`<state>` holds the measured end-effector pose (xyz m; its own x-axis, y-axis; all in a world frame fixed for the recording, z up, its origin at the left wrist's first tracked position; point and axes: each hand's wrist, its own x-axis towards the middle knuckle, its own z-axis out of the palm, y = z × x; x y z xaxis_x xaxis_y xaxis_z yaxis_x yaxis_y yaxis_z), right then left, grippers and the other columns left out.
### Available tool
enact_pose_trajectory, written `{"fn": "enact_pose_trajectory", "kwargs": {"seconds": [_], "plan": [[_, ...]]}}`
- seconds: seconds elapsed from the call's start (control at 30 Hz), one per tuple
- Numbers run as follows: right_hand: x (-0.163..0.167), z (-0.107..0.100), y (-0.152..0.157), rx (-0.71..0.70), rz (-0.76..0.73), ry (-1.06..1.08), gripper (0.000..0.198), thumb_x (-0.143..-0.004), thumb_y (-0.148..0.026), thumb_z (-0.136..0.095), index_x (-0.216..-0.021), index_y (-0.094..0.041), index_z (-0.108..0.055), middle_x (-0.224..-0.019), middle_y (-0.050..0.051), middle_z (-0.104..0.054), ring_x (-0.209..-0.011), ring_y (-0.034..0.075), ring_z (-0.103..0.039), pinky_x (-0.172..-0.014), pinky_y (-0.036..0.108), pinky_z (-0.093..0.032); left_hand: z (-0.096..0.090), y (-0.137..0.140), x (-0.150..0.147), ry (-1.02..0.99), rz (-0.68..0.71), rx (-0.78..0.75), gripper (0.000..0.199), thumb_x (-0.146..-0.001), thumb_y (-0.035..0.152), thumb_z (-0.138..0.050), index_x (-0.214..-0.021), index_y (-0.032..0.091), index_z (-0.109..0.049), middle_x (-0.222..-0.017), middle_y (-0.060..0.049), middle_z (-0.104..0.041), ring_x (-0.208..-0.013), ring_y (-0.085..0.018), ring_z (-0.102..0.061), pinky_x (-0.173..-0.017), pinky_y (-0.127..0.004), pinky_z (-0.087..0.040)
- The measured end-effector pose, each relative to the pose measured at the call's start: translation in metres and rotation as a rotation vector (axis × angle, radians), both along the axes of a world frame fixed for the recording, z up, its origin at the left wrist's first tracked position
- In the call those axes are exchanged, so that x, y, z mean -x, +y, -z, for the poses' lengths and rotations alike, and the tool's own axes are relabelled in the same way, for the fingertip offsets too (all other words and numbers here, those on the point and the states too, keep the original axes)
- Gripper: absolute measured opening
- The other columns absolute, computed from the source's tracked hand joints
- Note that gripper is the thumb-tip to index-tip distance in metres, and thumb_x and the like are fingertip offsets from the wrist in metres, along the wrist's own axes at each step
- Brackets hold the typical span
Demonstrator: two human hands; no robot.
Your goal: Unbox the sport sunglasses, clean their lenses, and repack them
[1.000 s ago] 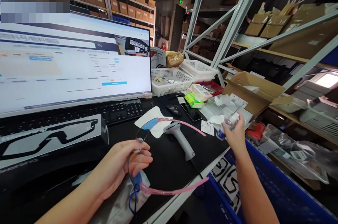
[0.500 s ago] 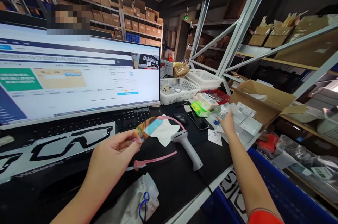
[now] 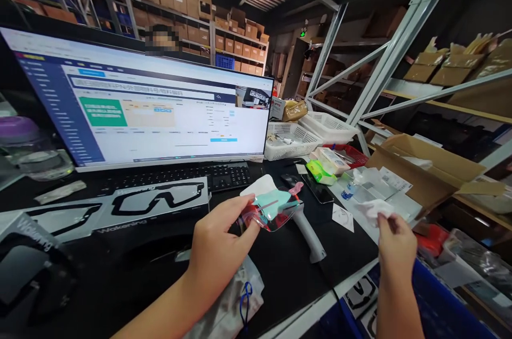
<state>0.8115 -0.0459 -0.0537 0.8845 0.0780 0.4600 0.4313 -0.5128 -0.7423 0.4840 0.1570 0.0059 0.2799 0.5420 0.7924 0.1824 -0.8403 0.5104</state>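
The desk [image 3: 280, 280] is filling the lower middle, with the monitor [image 3: 180, 120] standing along its back. The blue bin [image 3: 452, 301] is sitting below the desk's right edge, and the carton [image 3: 434, 160] is lying open beyond. 2 white baskets [image 3: 294, 148] are standing right of the monitor. A printed box [image 3: 160, 201] is lying in front of the keyboard [image 3: 226, 175], partly hiding it. The pouch [image 3: 230, 301] is lying near the front edge, partly behind the left forearm.

The left hand [image 3: 224, 237] is gripping the glasses [image 3: 274, 204] by 1 end, thumb and fingers closing on the lens; the glasses are tilting over mid-desk, covering part of the scanner [image 3: 310, 236] and cloth [image 3: 259, 184] from view. The right hand [image 3: 396, 245] is pinching a crumpled white sheet [image 3: 374, 208] near the desk's right edge, well apart from the glasses.

The phone [image 3: 320, 191] is lying behind the scanner, near the small card [image 3: 343, 217]. The bottle [image 3: 349, 191] is resting just right of the phone.
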Motion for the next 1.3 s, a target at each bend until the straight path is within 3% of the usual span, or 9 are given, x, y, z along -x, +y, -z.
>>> {"fn": "enact_pose_trajectory", "kwargs": {"seconds": [0.07, 0.17, 0.33, 0.47, 0.6, 0.77, 0.93, 1.13, 1.3], "plan": [[0.068, 0.005, 0.008, -0.416, -0.273, 0.092, 0.039, -0.081, -0.043, -0.070, -0.109, -0.016, -0.068, -0.093, 0.010, -0.075, -0.079, 0.024, -0.070, -0.069, 0.032, -0.053, -0.001, -0.004, 0.001, -0.026, 0.012, 0.003, 0.023, -0.084, 0.018, -0.064, -0.102, 0.012, -0.077, -0.099, -0.007, -0.080, -0.087, -0.016, -0.076, -0.087, -0.024, -0.061], [0.161, 0.004, 0.041, -0.643, -0.674, 0.420, 0.030, -0.075, -0.035, -0.083, -0.097, -0.021, -0.069, -0.069, 0.000, -0.071, -0.053, 0.014, -0.062, -0.052, 0.023, -0.048, -0.001, -0.011, 0.003, -0.041, 0.050, 0.007, 0.023, -0.084, 0.017, -0.065, -0.103, 0.013, -0.077, -0.098, -0.006, -0.080, -0.085, -0.015, -0.075, -0.087, -0.023, -0.060], [0.223, -0.026, 0.094, -0.998, -0.952, 0.822, 0.041, -0.067, -0.027, -0.090, -0.105, -0.025, -0.076, -0.104, 0.006, -0.079, -0.088, 0.021, -0.073, -0.078, 0.031, -0.058, 0.001, -0.018, 0.005, -0.017, 0.101, -0.017, 0.021, -0.084, 0.015, -0.066, -0.103, 0.013, -0.076, -0.096, -0.006, -0.079, -0.083, -0.015, -0.075, -0.085, -0.021, -0.060], [0.233, -0.037, 0.101, -1.015, -1.042, 1.033, 0.028, -0.065, -0.029, -0.091, -0.091, -0.023, -0.081, -0.089, 0.005, -0.080, -0.084, 0.024, -0.074, -0.083, 0.038, -0.059, 0.006, -0.018, 0.004, -0.027, 0.130, -0.083, 0.021, -0.085, 0.015, -0.066, -0.104, 0.013, -0.075, -0.098, -0.007, -0.079, -0.088, -0.015, -0.075, -0.089, -0.022, -0.060], [0.231, -0.036, 0.090, -0.946, -1.083, 1.035, 0.017, -0.063, -0.024, -0.091, -0.077, -0.021, -0.081, -0.084, 0.005, -0.079, -0.079, 0.022, -0.073, -0.080, 0.036, -0.060, 0.008, -0.020, 0.007, 0.004, 0.134, -0.129, 0.022, -0.087, 0.011, -0.064, -0.107, 0.013, -0.073, -0.100, -0.007, -0.079, -0.089, -0.015, -0.075, -0.087, -0.023, -0.060], [0.207, -0.039, 0.078, -0.958, -1.053, 1.091, 0.042, -0.053, -0.014, -0.093, -0.092, -0.022, -0.080, -0.076, 0.000, -0.077, -0.062, 0.015, -0.069, -0.062, 0.025, -0.058, 0.005, -0.027, 0.011, 0.059, 0.146, -0.235, 0.025, -0.086, 0.013, -0.065, -0.111, 0.014, -0.068, -0.103, -0.010, -0.079, -0.092, -0.021, -0.077, -0.084, -0.030, -0.064], [0.202, -0.039, 0.081, -1.030, -1.077, 1.156, 0.029, -0.060, -0.025, -0.093, -0.081, -0.021, -0.075, -0.077, 0.001, -0.075, -0.063, 0.018, -0.069, -0.065, 0.031, -0.061, 0.006, -0.027, 0.011, 0.082, 0.140, -0.259, 0.025, -0.086, 0.013, -0.065, -0.111, 0.016, -0.067, -0.103, -0.009, -0.079, -0.091, -0.021, -0.077, -0.082, -0.031, -0.065], [0.215, -0.031, 0.095, -0.963, -1.054, 0.910, 0.026, -0.061, -0.030, -0.094, -0.080, -0.022, -0.078, -0.072, 0.002, -0.074, -0.069, 0.022, -0.070, -0.078, 0.041, -0.060, 0.009, -0.032, 0.009, 0.108, 0.141, -0.286, 0.020, -0.086, 0.012, -0.067, -0.105, 0.012, -0.067, -0.095, -0.011, -0.079, -0.083, -0.021, -0.077, -0.076, -0.030, -0.064], [0.216, -0.028, 0.101, -0.892, -1.161, 0.921, 0.028, -0.064, -0.040, -0.092, -0.078, -0.021, -0.078, -0.073, 0.005, -0.073, -0.076, 0.024, -0.069, -0.076, 0.040, -0.058, 0.010, -0.029, 0.013, 0.130, 0.084, -0.298, 0.018, -0.087, 0.016, -0.067, -0.105, 0.013, -0.067, -0.095, -0.012, -0.079, -0.082, -0.022, -0.077, -0.078, -0.030, -0.064]]}}
